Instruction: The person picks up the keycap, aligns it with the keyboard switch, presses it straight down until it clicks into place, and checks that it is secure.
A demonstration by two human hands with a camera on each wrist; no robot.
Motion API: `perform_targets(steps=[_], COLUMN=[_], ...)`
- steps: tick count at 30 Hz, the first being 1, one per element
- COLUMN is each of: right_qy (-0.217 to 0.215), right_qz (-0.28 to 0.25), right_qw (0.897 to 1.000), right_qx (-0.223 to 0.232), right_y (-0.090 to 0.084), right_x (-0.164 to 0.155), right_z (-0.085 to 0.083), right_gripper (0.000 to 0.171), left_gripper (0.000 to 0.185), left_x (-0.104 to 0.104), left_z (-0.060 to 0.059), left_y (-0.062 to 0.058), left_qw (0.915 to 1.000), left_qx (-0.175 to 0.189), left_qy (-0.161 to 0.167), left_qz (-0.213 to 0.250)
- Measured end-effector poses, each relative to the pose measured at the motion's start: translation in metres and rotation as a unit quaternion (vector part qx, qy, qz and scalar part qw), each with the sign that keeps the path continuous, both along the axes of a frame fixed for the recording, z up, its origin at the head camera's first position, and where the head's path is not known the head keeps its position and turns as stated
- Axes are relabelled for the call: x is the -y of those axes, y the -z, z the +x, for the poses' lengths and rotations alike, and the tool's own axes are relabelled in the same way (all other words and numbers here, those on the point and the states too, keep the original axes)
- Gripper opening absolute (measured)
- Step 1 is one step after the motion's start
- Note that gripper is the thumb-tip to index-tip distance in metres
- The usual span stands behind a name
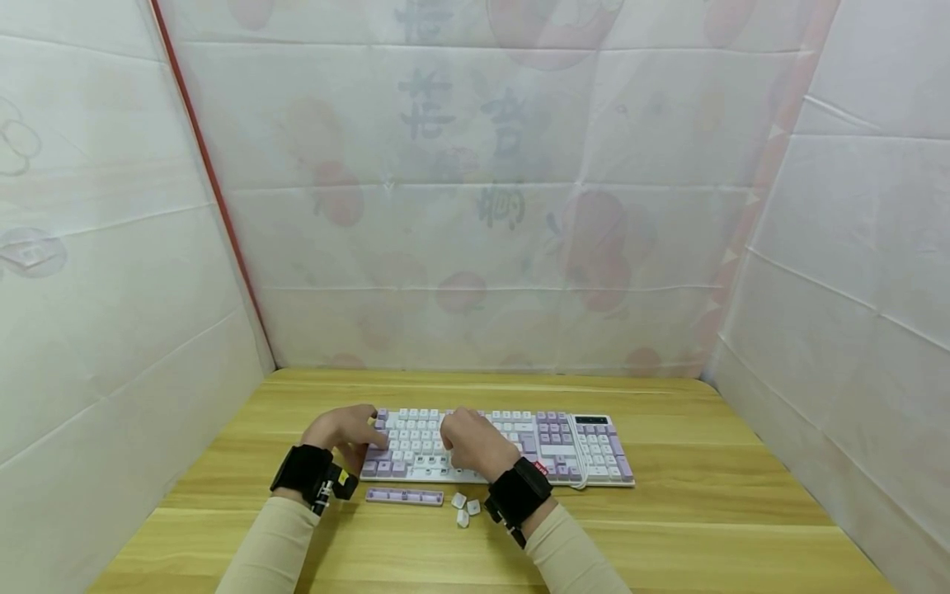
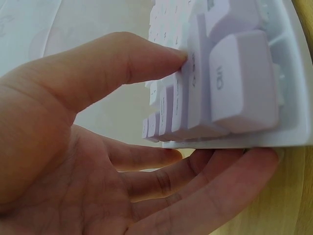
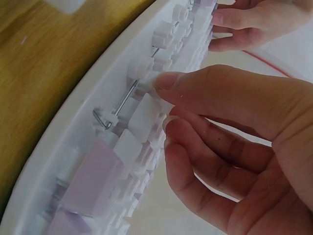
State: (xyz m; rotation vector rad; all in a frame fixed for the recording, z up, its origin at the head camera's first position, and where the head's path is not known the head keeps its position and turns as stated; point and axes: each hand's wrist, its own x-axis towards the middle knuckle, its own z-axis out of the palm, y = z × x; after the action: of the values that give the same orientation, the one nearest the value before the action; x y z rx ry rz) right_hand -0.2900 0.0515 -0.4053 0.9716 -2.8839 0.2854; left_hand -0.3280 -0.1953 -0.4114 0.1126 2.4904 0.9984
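The head view is bright, with soft light on the pale cloth walls (image 1: 490,247). I can't tell where the light comes from. The table (image 1: 742,528) has a soft dark shadow next to the left sleeve (image 1: 270,544). The left wrist view looks a bit misty, and its far keys (image 2: 168,24) are fuzzy. The right wrist view is dimmer, and the keyboard (image 3: 73,110) edge looks bent like a bow.
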Motion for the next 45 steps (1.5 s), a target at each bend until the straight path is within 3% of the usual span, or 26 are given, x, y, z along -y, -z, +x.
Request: perform_targets(steps=[8, 14, 22, 29, 45], right_qy=[-0.007, -0.015, -0.03, -0.043, -0.034], right_qz=[0.009, 0.019, 0.023, 0.021, 0.031], right_qw=[1.0, 0.999, 0.999, 0.999, 0.998], right_qx=[0.009, 0.031, 0.03, 0.018, 0.041], right_y=[0.0004, 0.0001, -0.0009, 0.0004, -0.0029], right_x=[-0.0012, -0.0026, -0.0048, -0.0055, -0.004], right_z=[-0.0007, -0.0002, 0.0007, -0.0013, 0.0006], right_gripper=[0.017, 0.02, 0.037, 0.036, 0.031], left_gripper=[0.075, 0.078, 0.078, 0.077, 0.078], left_x=[-0.0004, -0.0008, -0.001, -0.001, -0.0002], left_z=[-0.0004, -0.0007, 0.0008, 0.0019, -0.0005], left_y=[-0.0006, -0.0009, -0.0007, -0.0011, -0.0008], left_qw=[1.0, 1.0, 1.0, 1.0, 1.0], left_qx=[0.003, 0.005, 0.001, -0.001, -0.003], left_qy=[-0.003, -0.005, -0.007, -0.004, 0.0], left_qz=[0.002, 0.003, 0.005, 0.003, 0.0])
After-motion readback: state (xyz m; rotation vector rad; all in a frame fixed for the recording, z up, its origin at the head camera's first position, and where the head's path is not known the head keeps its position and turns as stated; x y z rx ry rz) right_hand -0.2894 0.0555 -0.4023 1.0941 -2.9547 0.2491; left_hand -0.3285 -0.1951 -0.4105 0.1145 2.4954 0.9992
